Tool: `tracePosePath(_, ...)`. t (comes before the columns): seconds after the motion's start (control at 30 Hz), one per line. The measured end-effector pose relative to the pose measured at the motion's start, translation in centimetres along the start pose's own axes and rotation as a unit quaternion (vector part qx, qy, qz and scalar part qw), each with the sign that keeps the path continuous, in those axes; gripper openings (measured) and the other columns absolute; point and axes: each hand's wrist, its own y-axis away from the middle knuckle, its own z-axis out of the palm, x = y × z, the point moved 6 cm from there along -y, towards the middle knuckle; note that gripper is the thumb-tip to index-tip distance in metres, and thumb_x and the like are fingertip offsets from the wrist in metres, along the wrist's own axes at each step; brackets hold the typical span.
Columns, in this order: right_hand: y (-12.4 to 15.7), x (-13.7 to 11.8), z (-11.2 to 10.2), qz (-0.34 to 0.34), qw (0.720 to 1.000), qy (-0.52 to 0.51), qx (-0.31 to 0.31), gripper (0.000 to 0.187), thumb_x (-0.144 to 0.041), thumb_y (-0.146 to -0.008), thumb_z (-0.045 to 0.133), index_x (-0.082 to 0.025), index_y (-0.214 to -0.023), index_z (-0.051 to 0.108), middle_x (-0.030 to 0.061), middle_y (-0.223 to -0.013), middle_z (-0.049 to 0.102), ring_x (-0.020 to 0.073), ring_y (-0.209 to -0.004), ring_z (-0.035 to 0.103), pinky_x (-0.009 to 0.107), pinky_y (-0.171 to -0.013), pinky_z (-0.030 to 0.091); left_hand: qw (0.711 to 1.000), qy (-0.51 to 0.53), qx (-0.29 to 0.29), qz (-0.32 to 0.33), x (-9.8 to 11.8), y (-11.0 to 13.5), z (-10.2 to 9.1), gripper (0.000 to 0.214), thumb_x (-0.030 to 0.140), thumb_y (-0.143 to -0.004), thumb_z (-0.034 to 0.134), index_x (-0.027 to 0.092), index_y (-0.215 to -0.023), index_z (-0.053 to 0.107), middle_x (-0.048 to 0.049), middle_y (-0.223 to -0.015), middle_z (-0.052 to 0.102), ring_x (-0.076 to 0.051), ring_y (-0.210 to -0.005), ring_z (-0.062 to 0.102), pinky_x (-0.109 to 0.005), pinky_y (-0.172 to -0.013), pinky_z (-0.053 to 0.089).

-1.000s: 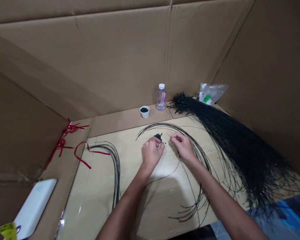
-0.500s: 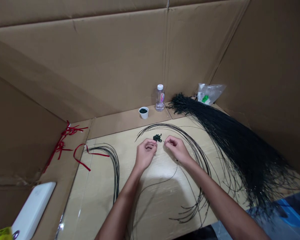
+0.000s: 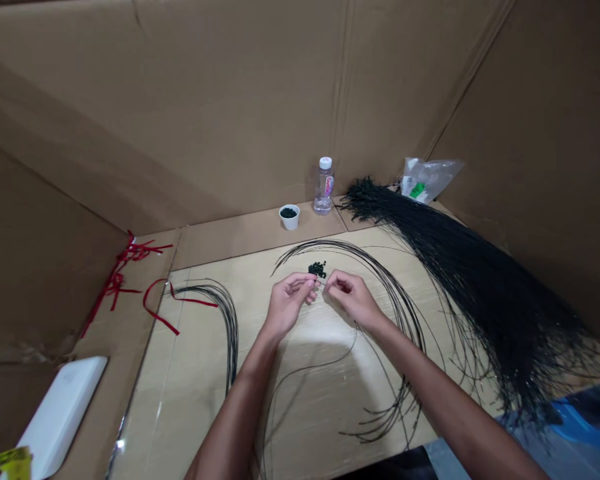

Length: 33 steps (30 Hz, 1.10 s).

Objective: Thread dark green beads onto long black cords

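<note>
A small pile of dark green beads lies on the table just beyond my hands. My left hand is closed in a pinch at the pile's near edge; what sits between its fingertips is too small to make out. Close by on the right, my right hand pinches the end of a thin dark cord, whose tip points at my left fingertips. From below that hand the cord loops down across the table toward my left forearm. A curved bundle of dark cords runs behind and partly beneath my right arm.
At the back stand a white cup of dark beads and a clear bottle. A thick dark cord bundle and plastic bag lie right. Leftward are another cord bundle, red ribbons and a white slab-shaped object.
My left fingertips have shifted slightly right, from the bead pile's edge toward the cord tip. My right hand keeps its pinch. The whole view has tilted a little.
</note>
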Motion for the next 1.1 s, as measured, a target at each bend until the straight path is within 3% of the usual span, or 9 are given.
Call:
tracePosePath(0.37,-0.06,0.09,-0.1,-0.006,1.0,0.012,-0.013,0.009,-0.024,-0.081,0.061,-0.021,-0.074,0.064,-0.0029,-0.066,0.051,0.0144,-0.061,0.041,0.028,-0.058,0.031,1.0,-0.015,-0.002,-0.001,0.02,-0.01,0.22,0.034,0.045,-0.086,0.084,0.017,-0.104,0.082,-0.0106,-0.098,0.08,-0.02,-0.084,0.071,-0.03,-0.071,0.059)
tracePosePath(1.1,0.14,-0.26,-0.02,-0.006,1.0,0.0,-0.023,0.008,-0.024,-0.082,0.062,-0.022,-0.074,0.063,-0.0042,-0.063,0.048,0.0145,-0.059,0.039,0.029,-0.058,0.028,1.0,-0.025,-0.005,0.004,0.26,0.1,0.21,0.029,0.042,-0.086,0.085,0.018,-0.103,0.083,-0.0085,-0.096,0.079,-0.016,-0.078,0.066,-0.029,-0.074,0.056)
